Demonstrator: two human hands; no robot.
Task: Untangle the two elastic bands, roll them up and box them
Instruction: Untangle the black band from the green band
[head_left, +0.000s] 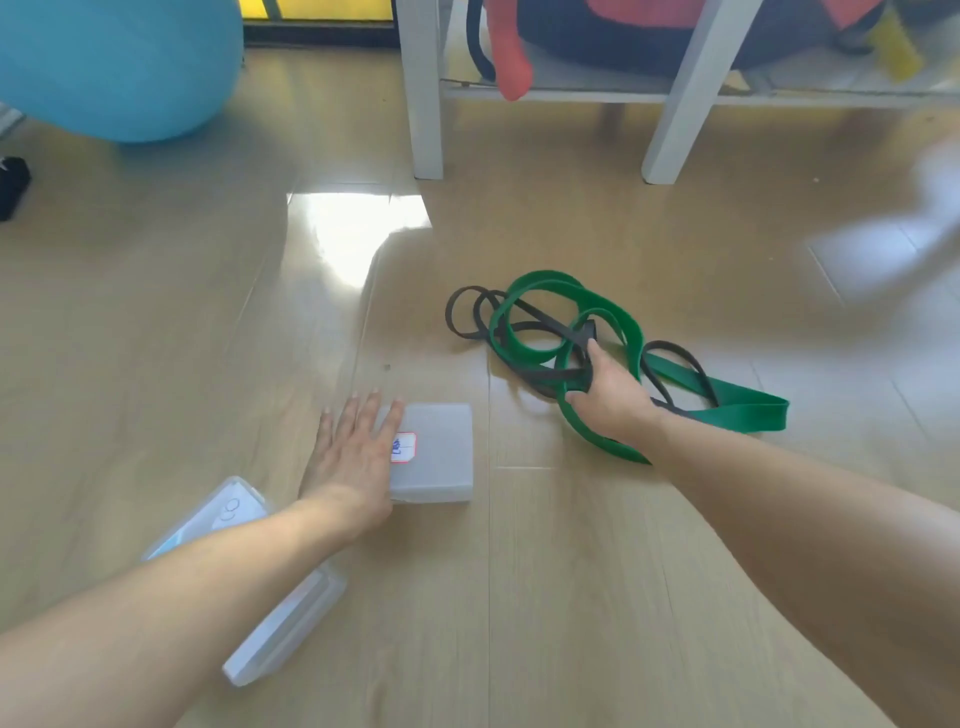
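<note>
A wide green elastic band (737, 410) and a thin black elastic band (467, 312) lie tangled in loops on the wooden floor at centre right. My right hand (610, 397) grips the tangle where green and black strands cross, thumb and fingers curled round them. A translucent white plastic box (441, 457) with a small red-edged label sits left of the bands. My left hand (356, 452) rests flat on the box's left side with fingers straight. A second clear box (249, 587) lies under my left forearm, partly hidden.
White furniture legs (426, 104) and a low shelf holding a dark bag stand at the back. A big blue exercise ball (119, 67) fills the back left corner. A small black object (13, 187) sits at the left edge.
</note>
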